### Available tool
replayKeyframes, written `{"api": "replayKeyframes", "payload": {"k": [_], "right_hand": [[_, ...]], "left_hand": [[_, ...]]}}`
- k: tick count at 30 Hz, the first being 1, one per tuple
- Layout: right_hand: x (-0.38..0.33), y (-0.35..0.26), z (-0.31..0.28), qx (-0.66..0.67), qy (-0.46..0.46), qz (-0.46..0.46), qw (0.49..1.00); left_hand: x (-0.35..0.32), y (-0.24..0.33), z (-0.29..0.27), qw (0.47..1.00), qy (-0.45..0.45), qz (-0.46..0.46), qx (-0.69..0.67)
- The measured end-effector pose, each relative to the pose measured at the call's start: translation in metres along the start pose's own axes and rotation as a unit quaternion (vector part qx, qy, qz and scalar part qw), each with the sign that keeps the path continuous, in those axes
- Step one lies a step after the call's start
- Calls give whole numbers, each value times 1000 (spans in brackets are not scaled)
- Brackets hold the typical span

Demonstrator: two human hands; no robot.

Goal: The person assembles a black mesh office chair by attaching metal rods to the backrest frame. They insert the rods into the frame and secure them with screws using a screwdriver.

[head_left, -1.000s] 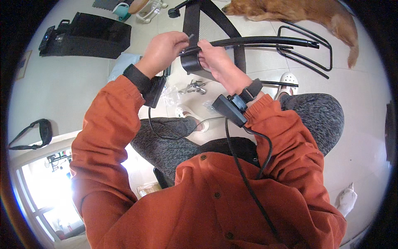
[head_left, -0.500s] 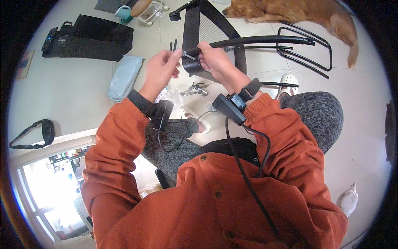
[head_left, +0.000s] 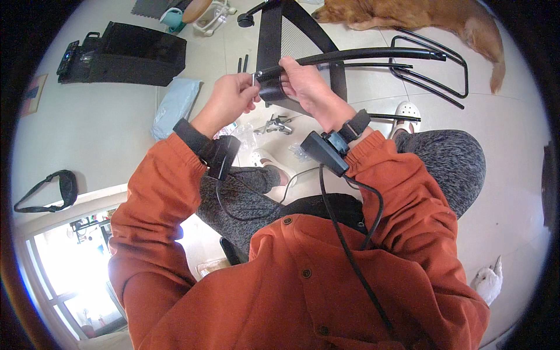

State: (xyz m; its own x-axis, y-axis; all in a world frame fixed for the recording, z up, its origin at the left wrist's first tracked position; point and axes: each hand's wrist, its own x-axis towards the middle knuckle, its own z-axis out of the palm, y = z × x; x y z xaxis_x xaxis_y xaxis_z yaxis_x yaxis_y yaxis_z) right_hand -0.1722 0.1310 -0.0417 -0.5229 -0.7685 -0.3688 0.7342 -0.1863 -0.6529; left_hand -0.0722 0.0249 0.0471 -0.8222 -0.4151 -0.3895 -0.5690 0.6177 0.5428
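My left hand (head_left: 229, 102) pinches a slim silver hex key (head_left: 254, 80) at the near left end of a curved black tube (head_left: 367, 55). The key's upper end meets the tube's end; how it seats there is too small to tell. My right hand (head_left: 309, 93) is closed around the tube close to that end, thumb on top. Under both hands lies a black chair frame with a pale mesh panel (head_left: 297, 44), partly covered by the right hand and the tube.
Black bent-tube legs (head_left: 461, 70) lie to the right, beside a brown dog (head_left: 408, 14). Metal hardware (head_left: 276, 125) and clear plastic bags lie below the hands. A grey package (head_left: 177, 105) and black panel (head_left: 140, 55) are at left. A white animal (head_left: 489, 283) is at lower right.
My left hand has turned and dropped slightly. The hex key has swung from slanting across the tube to pointing downward at its end. The right hand keeps its grip.
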Motion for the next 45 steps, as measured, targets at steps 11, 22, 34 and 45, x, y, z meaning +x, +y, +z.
{"api": "replayKeyframes", "payload": {"k": [11,22,34,45], "right_hand": [[2,0,-1,-10,-4,4,1000],[3,4,1,-5,23,-7,1000],[-5,-3,1,20,-30,-7,999],[-3,8,-9,-118,-73,-62,988]], "left_hand": [[18,-14,-32,842,62,296,448],[37,-20,-48,740,67,398,538],[28,-28,-23,855,148,369,332],[32,-44,5,929,158,307,135]]}}
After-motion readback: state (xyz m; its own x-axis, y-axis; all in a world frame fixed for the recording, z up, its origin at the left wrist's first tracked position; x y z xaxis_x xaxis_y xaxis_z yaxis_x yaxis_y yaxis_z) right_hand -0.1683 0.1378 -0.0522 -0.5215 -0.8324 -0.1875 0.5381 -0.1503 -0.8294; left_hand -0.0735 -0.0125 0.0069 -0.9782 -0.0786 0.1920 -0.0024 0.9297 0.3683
